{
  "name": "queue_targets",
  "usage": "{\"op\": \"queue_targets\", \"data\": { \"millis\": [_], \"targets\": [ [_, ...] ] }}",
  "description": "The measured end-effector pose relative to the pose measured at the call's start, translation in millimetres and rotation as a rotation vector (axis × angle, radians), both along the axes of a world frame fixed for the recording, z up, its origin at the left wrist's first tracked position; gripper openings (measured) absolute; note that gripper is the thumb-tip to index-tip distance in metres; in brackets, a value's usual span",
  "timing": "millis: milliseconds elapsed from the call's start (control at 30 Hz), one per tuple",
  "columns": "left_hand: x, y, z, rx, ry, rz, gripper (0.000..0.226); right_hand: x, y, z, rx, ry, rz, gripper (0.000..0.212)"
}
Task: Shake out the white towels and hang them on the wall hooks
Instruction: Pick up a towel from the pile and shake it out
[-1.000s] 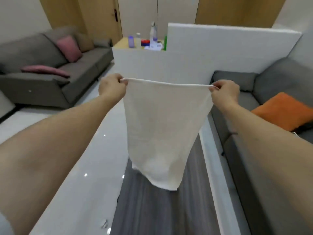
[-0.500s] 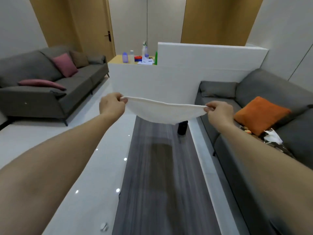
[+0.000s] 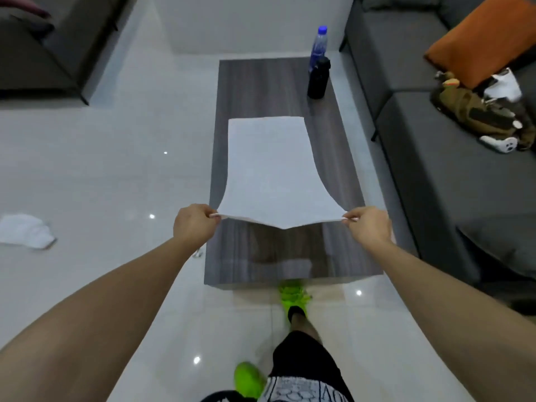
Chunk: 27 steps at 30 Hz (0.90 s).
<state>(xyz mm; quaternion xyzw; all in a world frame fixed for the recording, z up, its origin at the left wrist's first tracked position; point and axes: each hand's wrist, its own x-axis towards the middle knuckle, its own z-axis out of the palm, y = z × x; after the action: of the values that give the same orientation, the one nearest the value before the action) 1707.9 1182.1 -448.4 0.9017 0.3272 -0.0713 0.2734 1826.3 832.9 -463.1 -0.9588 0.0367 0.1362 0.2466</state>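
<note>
A white towel (image 3: pixel 272 169) stretches out flat over the dark wooden coffee table (image 3: pixel 261 256), its far end spread toward the bottles. My left hand (image 3: pixel 195 224) pinches its near left corner. My right hand (image 3: pixel 367 227) pinches the near right corner. The near edge sags slightly in the middle between my hands. A second white towel (image 3: pixel 26 231) lies crumpled on the tiled floor at the left. No wall hooks are in view.
A black bottle (image 3: pixel 318 78) and a blue-capped water bottle (image 3: pixel 318 46) stand at the table's far right. A grey sofa (image 3: pixel 435 169) with an orange cushion (image 3: pixel 478 39) and clutter lies right; another sofa (image 3: pixel 43 53) far left. My green shoes (image 3: pixel 293 297) stand at the table's near end.
The view has dropped from the room to the table. The towel, hanging then billowing up between my hands, has now flung forward and spread out flat over the table.
</note>
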Motion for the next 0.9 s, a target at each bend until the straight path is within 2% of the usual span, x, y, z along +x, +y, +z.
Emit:
{"op": "queue_targets", "data": {
  "millis": [200,367,600,900],
  "targets": [
    [-28,-11,-59,-0.061,0.189,-0.048,0.016,-30,-18,-56,-0.16,0.213,0.021,0.006],
    [-3,-1,-73,-0.058,0.26,-0.084,0.017,-2,-7,-64,-0.221,0.319,0.054,0.012],
    [106,43,-60,-0.05,0.218,-0.033,0.013,125,47,-55,-0.148,0.28,0.101,0.012],
    [280,99,-41,0.011,0.076,0.144,0.022,319,126,-34,-0.091,0.145,0.158,0.016]
  ]
}}
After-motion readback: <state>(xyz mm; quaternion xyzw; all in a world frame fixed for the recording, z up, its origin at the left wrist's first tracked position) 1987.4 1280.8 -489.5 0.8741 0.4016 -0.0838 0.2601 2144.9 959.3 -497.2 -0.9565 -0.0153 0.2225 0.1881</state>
